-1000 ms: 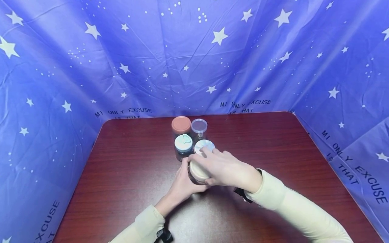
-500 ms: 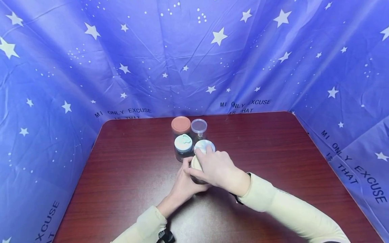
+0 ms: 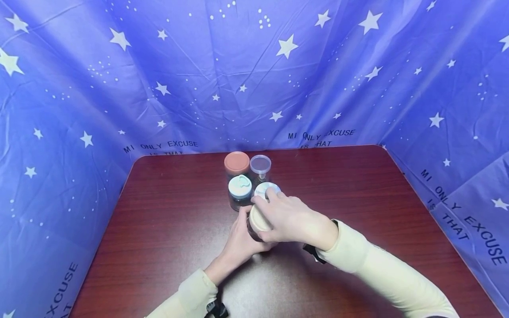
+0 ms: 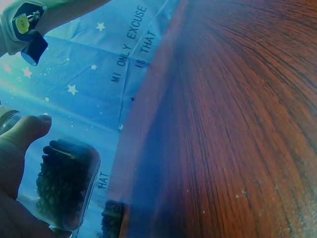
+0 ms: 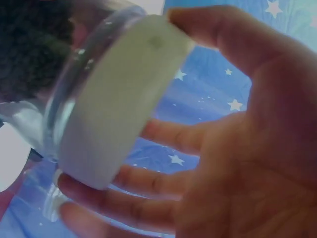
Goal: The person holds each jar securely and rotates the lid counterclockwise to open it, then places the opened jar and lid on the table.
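In the head view my left hand (image 3: 240,236) grips the side of a clear jar with a cream lid (image 3: 259,220). Dark bean-like pieces fill the jar (image 4: 64,183) in the left wrist view, where my left thumb and fingers lie along its wall. From the right my right hand (image 3: 294,221) holds the lid, thumb on the near edge and fingers over the far side. The right wrist view shows the lid (image 5: 119,99) seated at the jar's mouth, thumb on one edge and fingertips at the other. Those fingers partly cover a white-lidded jar (image 3: 262,188) just behind.
Close beyond stand a jar with a pale lid bearing a mint squiggle (image 3: 240,187), an orange-lidded jar (image 3: 237,162) and a clear-lidded jar (image 3: 260,164). They stand on a reddish-brown wooden table (image 3: 171,221). Blue star-printed cloth (image 3: 214,75) hangs around it.
My right hand first turned, its thumb swinging across to the lid's left, then turned back to its earlier pose around the lid. My left hand and the other jars stay nearly in place.
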Action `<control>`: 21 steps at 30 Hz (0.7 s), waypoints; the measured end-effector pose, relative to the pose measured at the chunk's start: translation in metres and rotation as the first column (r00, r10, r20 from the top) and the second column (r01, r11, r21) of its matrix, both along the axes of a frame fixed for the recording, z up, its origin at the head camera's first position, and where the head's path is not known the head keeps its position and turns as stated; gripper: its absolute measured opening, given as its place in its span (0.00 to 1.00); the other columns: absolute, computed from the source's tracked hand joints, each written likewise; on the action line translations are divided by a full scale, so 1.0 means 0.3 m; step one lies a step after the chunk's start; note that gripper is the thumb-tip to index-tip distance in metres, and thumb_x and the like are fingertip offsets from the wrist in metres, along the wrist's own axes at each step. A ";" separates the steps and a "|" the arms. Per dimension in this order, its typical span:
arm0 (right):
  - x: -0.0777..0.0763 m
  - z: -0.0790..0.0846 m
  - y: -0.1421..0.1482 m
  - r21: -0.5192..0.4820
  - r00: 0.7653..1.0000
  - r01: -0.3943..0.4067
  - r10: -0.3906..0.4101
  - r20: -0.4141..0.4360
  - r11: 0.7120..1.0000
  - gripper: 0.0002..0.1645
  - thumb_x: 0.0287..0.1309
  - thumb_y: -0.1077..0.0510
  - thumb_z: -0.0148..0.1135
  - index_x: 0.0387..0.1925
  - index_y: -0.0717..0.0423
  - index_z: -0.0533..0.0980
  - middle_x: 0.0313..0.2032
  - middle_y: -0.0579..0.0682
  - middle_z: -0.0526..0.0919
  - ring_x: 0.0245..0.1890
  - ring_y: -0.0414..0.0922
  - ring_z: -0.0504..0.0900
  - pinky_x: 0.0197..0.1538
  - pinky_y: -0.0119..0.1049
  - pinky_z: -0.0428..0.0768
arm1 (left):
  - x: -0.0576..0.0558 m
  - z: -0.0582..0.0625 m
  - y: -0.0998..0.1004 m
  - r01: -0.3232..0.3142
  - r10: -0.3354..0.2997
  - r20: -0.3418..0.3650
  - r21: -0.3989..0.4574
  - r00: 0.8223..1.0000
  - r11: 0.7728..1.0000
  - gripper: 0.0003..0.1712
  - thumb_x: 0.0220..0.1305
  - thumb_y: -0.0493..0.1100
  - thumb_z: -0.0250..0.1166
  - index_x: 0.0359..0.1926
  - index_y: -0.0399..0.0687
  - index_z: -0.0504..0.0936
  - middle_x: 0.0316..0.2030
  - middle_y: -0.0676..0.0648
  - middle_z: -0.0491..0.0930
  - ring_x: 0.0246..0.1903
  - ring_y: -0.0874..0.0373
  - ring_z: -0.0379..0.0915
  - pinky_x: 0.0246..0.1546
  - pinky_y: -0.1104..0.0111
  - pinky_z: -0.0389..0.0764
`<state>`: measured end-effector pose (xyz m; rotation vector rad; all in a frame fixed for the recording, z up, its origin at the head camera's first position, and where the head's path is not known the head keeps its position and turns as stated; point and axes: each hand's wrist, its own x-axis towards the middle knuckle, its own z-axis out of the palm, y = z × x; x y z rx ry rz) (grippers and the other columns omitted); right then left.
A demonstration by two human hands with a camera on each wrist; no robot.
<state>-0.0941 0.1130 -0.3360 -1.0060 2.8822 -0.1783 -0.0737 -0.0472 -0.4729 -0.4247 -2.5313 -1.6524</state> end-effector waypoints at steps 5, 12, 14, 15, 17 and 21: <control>0.014 -0.001 -0.010 0.010 0.996 0.073 -0.073 -0.049 0.997 0.50 0.54 0.26 0.68 0.65 0.56 0.72 0.51 0.64 0.77 0.38 0.59 0.82 0.33 0.53 0.82 | -0.002 0.000 0.003 0.011 -0.011 -0.029 0.025 1.000 1.000 0.51 0.38 0.47 0.87 0.61 0.50 0.66 0.52 0.49 0.82 0.50 0.54 0.80 0.53 0.59 0.80; 0.020 -0.036 -0.030 -0.062 0.986 0.138 -0.143 -0.084 0.988 0.41 0.54 0.28 0.68 0.52 0.57 0.71 0.38 0.61 0.75 0.22 0.56 0.80 0.23 0.49 0.80 | 0.003 -0.002 0.004 0.021 -0.020 -0.045 0.029 0.999 0.999 0.49 0.39 0.47 0.87 0.60 0.49 0.67 0.51 0.49 0.81 0.48 0.54 0.79 0.52 0.59 0.80; 0.018 -0.038 -0.027 -0.070 0.989 0.114 -0.120 -0.091 0.991 0.38 0.53 0.34 0.71 0.51 0.58 0.71 0.37 0.61 0.75 0.23 0.56 0.80 0.23 0.50 0.80 | 0.004 -0.003 0.004 0.017 -0.016 -0.021 0.029 1.000 0.999 0.50 0.39 0.48 0.87 0.61 0.50 0.67 0.52 0.49 0.81 0.49 0.54 0.79 0.53 0.59 0.80; 0.018 -0.036 -0.025 -0.072 0.990 0.102 -0.108 -0.088 0.992 0.37 0.53 0.36 0.71 0.52 0.58 0.71 0.38 0.61 0.75 0.24 0.55 0.80 0.23 0.50 0.80 | 0.004 -0.003 0.004 0.014 -0.013 -0.013 0.030 1.000 0.999 0.50 0.39 0.48 0.87 0.61 0.50 0.67 0.53 0.49 0.81 0.49 0.54 0.79 0.54 0.59 0.80; 0.018 -0.031 -0.019 -0.076 0.993 0.075 -0.081 -0.083 0.994 0.35 0.53 0.39 0.71 0.52 0.58 0.71 0.39 0.61 0.75 0.26 0.55 0.80 0.24 0.50 0.80 | 0.003 -0.005 0.003 0.010 -0.010 -0.008 0.032 1.000 0.999 0.52 0.38 0.48 0.87 0.62 0.50 0.66 0.53 0.48 0.81 0.50 0.54 0.80 0.55 0.58 0.80; 0.023 -0.020 -0.003 -0.097 0.998 0.018 -0.024 -0.055 0.995 0.31 0.53 0.44 0.72 0.51 0.57 0.72 0.41 0.60 0.74 0.30 0.54 0.77 0.26 0.48 0.80 | 0.003 -0.007 -0.001 0.008 -0.008 -0.032 0.018 0.999 1.000 0.52 0.38 0.47 0.87 0.63 0.49 0.66 0.54 0.45 0.80 0.51 0.52 0.79 0.55 0.57 0.80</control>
